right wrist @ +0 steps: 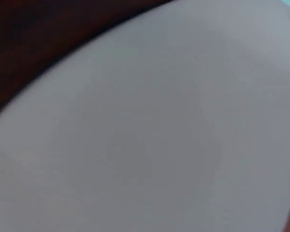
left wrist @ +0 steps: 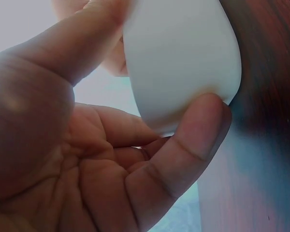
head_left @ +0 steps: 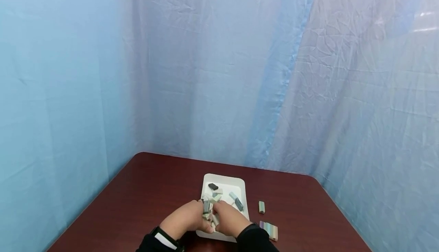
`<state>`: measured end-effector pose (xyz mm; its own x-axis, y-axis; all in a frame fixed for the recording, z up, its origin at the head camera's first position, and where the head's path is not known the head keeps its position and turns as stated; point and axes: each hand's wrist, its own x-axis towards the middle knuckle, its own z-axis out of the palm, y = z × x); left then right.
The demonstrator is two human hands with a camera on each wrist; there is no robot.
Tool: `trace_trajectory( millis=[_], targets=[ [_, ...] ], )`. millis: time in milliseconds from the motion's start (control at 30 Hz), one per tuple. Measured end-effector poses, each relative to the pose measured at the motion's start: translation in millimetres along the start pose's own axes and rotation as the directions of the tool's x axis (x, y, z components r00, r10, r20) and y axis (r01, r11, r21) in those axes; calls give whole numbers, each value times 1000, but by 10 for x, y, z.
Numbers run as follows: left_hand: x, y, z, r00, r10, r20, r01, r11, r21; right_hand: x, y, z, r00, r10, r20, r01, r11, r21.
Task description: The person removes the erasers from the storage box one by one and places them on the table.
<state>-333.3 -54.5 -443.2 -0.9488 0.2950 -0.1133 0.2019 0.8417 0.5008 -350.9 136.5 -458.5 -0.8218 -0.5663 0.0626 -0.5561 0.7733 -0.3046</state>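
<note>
Lower centre of the head view: white tray on a dark red table, with a jumble of small blocks towards its left side, between left grip and right grip. Near the tray's upper left, a dark block; near its right side, a pale blue block just beside a grey block. Out on the table, right of the tray: a lone greenish block and, lower in the frame, a row of coloured blocks, side by side. On the left, with fingers bent: close beside the blocks in the head view, and at a white surface, probably the tray, in the left wrist view; cannot tell whether pinching a block. On the right, with thumb in among the blocks; cannot tell whether gripping or loose, with mostly blurred white in the right wrist view. Step in hand, by judgement: picking through the jumble with both hands. To do well: part the heap gently, spread pieces flat, pinch one block at a time across its long sides, lift straight up. Avoid leaning a wrist on the tray wall, for fear of tipping or sliding. Mind overlapped pieces, easily dragged along or flicked over the edge.
</note>
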Motion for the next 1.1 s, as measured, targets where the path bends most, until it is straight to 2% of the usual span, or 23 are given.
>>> trace_trajectory(
  millis=[100, 167, 233, 300, 367, 433, 500, 633, 800, 900, 1100],
  targets=[
    [32, 10, 19, 1000, -16, -11, 17, 1000, 24, -42, 89, -92, 999, -7, -39, 9, 997, 76],
    [39, 22, 25, 999, -27, -21, 28, 998, 51, -71, 170, -193, 994, 9, -108, 3, 994, 113],
    [44, 38, 20, 999, -34, -32, 36, 998, 60, -80, 278, -330, 977, 64, -202, -34, 989, 147],
    [49, 54, 9, 998, -39, -42, 41, 997, 63, -84, 426, -481, 943, 159, -294, -105, 976, 192],
    [53, 65, -1, 998, -45, -37, 47, 997, 54, -116, 599, -623, 900, 257, -351, -175, 953, 249],
    [55, 71, -5, 998, -50, -29, 52, 997, 50, -181, 792, -716, 864, 338, -374, -236, 927, 293],
    [49, 73, -2, 998, -58, -21, 59, 997, 49, -263, 987, -759, 843, 381, -380, -282, 914, 290],
    [27, 68, 12, 997, -72, -20, 73, 996, 56, -388, 1339, -723, 842, 405, -357, -335, 910, 244],
    [21, 75, 13, 997, -78, -24, 79, 995, 65, -479, 1630, -579, 847, 465, -260, -410, 880, 239],
    [23, 84, 16, 997, -79, -15, 80, 994, 70, -527, 1715, -493, 850, 496, -174, -455, 861, 228],
    [10, 88, 26, 996, -87, -1, 87, 995, 55, -532, 1744, -434, 858, 498, -127, -476, 863, 170]
  ],
)
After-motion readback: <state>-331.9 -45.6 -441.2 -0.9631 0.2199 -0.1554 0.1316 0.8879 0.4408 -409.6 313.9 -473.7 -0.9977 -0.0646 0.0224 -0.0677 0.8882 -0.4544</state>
